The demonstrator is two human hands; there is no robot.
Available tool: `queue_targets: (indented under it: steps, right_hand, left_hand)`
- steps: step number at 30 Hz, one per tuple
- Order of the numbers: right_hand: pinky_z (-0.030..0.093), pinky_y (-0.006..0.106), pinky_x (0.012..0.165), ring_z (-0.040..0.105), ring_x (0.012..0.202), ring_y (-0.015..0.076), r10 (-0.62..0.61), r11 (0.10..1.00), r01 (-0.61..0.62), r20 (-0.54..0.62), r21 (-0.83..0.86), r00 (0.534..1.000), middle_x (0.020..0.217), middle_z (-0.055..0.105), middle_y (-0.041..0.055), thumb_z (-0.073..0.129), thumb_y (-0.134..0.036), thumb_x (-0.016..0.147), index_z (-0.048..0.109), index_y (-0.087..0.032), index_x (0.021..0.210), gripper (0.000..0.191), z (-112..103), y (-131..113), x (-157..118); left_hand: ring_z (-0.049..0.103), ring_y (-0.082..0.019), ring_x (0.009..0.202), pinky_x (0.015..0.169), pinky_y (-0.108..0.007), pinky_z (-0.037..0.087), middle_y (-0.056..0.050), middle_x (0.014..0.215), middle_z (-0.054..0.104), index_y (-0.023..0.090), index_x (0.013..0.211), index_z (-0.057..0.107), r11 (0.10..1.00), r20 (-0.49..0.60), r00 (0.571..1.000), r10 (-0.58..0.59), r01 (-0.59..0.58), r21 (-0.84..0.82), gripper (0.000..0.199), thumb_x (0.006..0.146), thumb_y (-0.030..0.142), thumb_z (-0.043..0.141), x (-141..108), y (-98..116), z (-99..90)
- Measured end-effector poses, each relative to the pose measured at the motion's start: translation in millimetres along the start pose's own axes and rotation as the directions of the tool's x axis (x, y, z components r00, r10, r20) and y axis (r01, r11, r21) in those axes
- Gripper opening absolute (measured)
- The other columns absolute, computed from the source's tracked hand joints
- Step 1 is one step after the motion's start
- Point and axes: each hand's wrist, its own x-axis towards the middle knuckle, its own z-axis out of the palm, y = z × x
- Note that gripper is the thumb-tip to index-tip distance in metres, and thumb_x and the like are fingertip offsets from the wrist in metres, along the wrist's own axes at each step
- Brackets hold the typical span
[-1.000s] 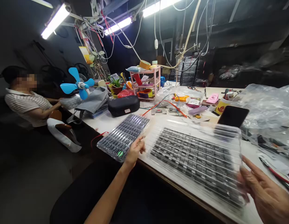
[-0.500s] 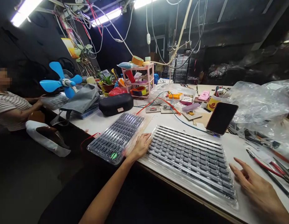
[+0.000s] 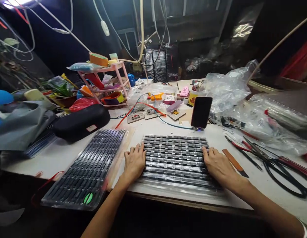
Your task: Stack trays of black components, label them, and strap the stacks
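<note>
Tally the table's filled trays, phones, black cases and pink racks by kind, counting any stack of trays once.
Filled trays: 2
Phone: 1
Black case: 1
Pink rack: 1
Total: 5

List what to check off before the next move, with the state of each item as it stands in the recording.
1. Left hand at the left edge of the middle tray: ok.
2. Right hand at the right edge of the same tray: ok.
3. Phone standing behind the middle tray, not on it: ok.
4. Left tray, the one with the green sticker, fully on the table: not ok, its near end juts past the edge.
5. Every dark piece in the middle tray seated in its row: cannot tell, glare and small detail hide it.
</note>
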Motion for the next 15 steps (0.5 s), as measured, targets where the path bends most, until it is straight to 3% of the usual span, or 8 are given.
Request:
queue_targets:
  steps: [5, 8, 10, 12, 13, 15]
  right_hand:
    - [0.053, 0.034, 0.058, 0.062, 0.086, 0.0279, 0.11, 0.985, -0.112, 0.025, 0.13, 0.994, 0.108, 0.062, 0.0245, 0.029, 0.008, 0.076, 0.054, -0.002, 0.121, 0.053, -4, -5, -12]
    - [0.055, 0.037, 0.066, 0.062, 0.093, 0.0278, 0.202, 0.937, -0.178, -0.051, 0.3, 0.978, 0.119, 0.058, 0.0229, 0.032, 0.003, 0.08, 0.055, -0.005, 0.12, 0.047, -1, -18, -52]
    - [0.054, 0.041, 0.08, 0.058, 0.103, 0.0271, 0.292, 0.846, -0.189, -0.137, 0.498, 0.947, 0.124, 0.056, 0.0186, 0.036, -0.008, 0.088, 0.055, -0.011, 0.122, 0.038, 2, -28, -91]
    - [0.05, 0.042, 0.09, 0.056, 0.107, 0.0247, 0.459, 0.648, -0.24, -0.119, 0.723, 0.88, 0.127, 0.054, 0.0138, 0.04, -0.025, 0.093, 0.052, -0.017, 0.124, 0.034, 2, -37, -134]
    - [0.05, 0.041, 0.088, 0.058, 0.102, 0.0232, 0.564, 0.496, -0.297, -0.043, 0.816, 0.824, 0.126, 0.054, 0.0125, 0.043, -0.033, 0.093, 0.05, -0.019, 0.126, 0.037, 1, -40, -154]
    - [0.053, 0.037, 0.075, 0.061, 0.083, 0.0195, 0.711, 0.095, -0.401, 0.22, 0.911, 0.668, 0.116, 0.056, 0.0111, 0.052, -0.046, 0.087, 0.04, -0.02, 0.133, 0.054, -6, -42, -192]
  left_hand:
    - [0.052, -0.029, 0.104, 0.09, -0.051, 0.03, -0.011, 0.113, 0.066, 0.021, 0.123, 0.056, 0.999, -0.019, 0.999, 0.032, -0.033, -0.001, 0.039, 0.091, 0.028, 0.035, 12, -9, -6.4]
    - [0.054, -0.027, 0.103, 0.089, -0.048, 0.033, -0.008, 0.103, 0.07, 0.025, 0.115, 0.061, 0.996, 0.041, 0.997, 0.062, -0.059, -0.072, 0.035, 0.087, 0.028, 0.04, 22, -20, -10.5]
    - [0.057, -0.027, 0.1, 0.086, -0.045, 0.037, -0.008, 0.097, 0.071, 0.026, 0.111, 0.064, 0.985, 0.055, 0.991, 0.121, -0.113, -0.13, 0.035, 0.084, 0.03, 0.042, 26, -23, -9.4]
    - [0.059, -0.027, 0.097, 0.083, -0.044, 0.04, -0.008, 0.094, 0.072, 0.026, 0.108, 0.066, 0.959, 0.011, 0.979, 0.205, -0.199, -0.202, 0.036, 0.081, 0.034, 0.043, 26, -16, -3.7]
    - [0.06, -0.028, 0.096, 0.082, -0.045, 0.041, -0.007, 0.094, 0.072, 0.028, 0.106, 0.067, 0.938, -0.023, 0.968, 0.251, -0.249, -0.241, 0.037, 0.079, 0.036, 0.043, 26, -8, 0.6]
    - [0.061, -0.029, 0.093, 0.082, -0.046, 0.043, -0.006, 0.093, 0.072, 0.031, 0.103, 0.068, 0.885, -0.098, 0.938, 0.332, -0.346, -0.312, 0.037, 0.079, 0.043, 0.042, 23, 13, 10.5]
